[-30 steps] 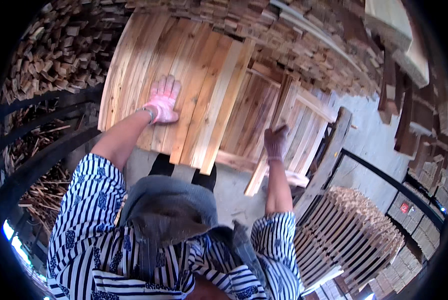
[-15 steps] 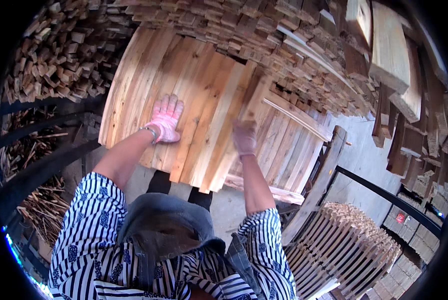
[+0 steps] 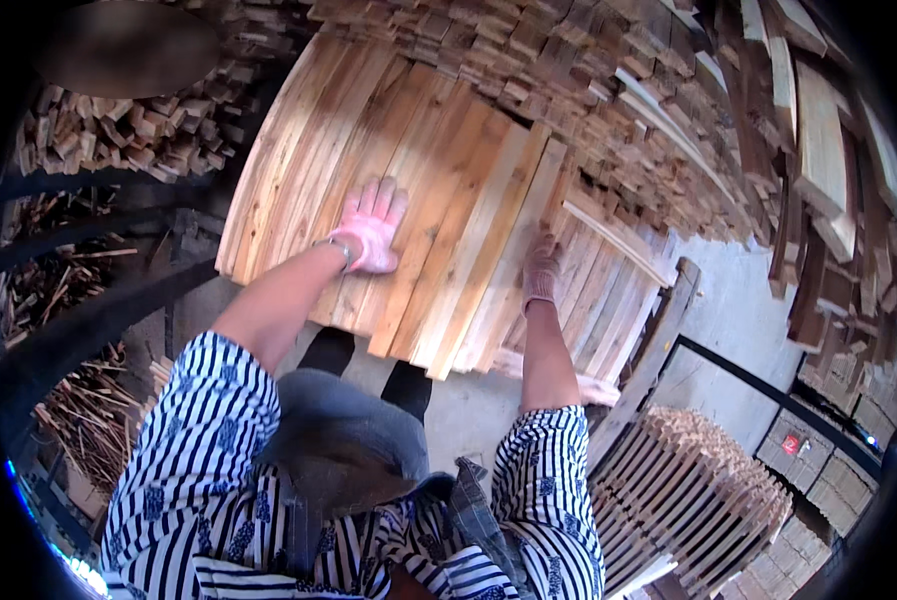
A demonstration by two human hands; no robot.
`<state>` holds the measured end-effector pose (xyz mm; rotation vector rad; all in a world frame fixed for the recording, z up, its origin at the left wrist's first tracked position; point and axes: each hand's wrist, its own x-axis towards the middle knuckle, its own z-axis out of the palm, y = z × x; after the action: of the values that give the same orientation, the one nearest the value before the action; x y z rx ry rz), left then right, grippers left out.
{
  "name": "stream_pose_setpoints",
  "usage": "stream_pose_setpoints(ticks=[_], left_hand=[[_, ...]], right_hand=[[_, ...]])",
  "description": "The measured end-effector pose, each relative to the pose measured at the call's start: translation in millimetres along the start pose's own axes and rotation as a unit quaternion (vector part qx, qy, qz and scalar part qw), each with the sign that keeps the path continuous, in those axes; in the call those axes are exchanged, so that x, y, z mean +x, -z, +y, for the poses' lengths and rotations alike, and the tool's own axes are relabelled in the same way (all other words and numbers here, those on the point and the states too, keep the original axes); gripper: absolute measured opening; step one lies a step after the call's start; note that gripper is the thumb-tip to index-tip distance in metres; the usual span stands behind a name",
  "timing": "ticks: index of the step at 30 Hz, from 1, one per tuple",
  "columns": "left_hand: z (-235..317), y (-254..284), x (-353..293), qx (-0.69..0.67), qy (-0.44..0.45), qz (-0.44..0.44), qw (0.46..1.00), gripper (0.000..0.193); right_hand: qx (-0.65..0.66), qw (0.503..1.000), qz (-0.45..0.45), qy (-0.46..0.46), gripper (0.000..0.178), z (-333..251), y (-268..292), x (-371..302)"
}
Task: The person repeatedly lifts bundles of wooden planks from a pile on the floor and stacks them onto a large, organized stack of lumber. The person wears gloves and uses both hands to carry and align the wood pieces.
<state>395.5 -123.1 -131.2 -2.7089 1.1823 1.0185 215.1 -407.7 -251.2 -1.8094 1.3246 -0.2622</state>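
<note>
My left hand [image 3: 371, 228], in a pink-and-white knit glove, lies flat with fingers spread on a layer of light wooden boards [image 3: 298, 150] set side by side. My right hand [image 3: 541, 272], in a similar glove, is at the right edge of the rightmost board [image 3: 518, 235] of that layer. Its fingers point away from me and are seen edge-on and blurred, so their grip cannot be made out. To the right, a lower layer of paler boards [image 3: 603, 300] shows, with a narrow strip of wood [image 3: 618, 243] lying across its far end.
Stacked timber [image 3: 568, 90] rises behind the boards, with long planks [image 3: 823, 150] jutting at upper right. A wooden post [image 3: 658, 335] and black metal frame [image 3: 733, 370] stand at right, near slatted stacks [image 3: 688, 500]. Dark rails [image 3: 98, 315] and scrap sticks [image 3: 93, 410] lie left.
The board my right hand was moving, blurred and angled, now lies against the others in the layer. The view has shifted, so the boards sit further right. My left hand stays flat.
</note>
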Motion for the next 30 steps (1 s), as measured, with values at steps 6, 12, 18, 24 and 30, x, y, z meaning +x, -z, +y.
stream_pose_setpoints(ticks=[6,12,18,24,30], left_hand=[[-29.9,-39.4,-7.4,-0.029,-0.011,0.072,0.997,0.094],[-20.5,-19.5,-73.3,-0.456,0.006,0.06,0.888,0.067],[-31.1,-83.4,-219.2,-0.564,0.131,0.143,0.802,0.049],[-14.4,-193.6,-371.3,-0.629,0.448,0.12,0.624,0.051],[25.1,-227.2,-451.9,-0.57,0.491,0.103,0.65,0.056]], right_hand=[[-0.055,0.993,0.08,-0.072,0.053,-29.0,48.1,-217.5],[0.488,0.69,-0.105,-0.525,0.076,29.2,0.9,-305.1],[0.656,0.601,-0.205,-0.408,0.068,-21.8,-23.3,-264.8],[0.434,0.657,-0.222,-0.575,0.086,-33.5,-17.0,-309.4],[0.413,0.755,-0.282,-0.424,0.063,15.1,-94.5,-250.5]])
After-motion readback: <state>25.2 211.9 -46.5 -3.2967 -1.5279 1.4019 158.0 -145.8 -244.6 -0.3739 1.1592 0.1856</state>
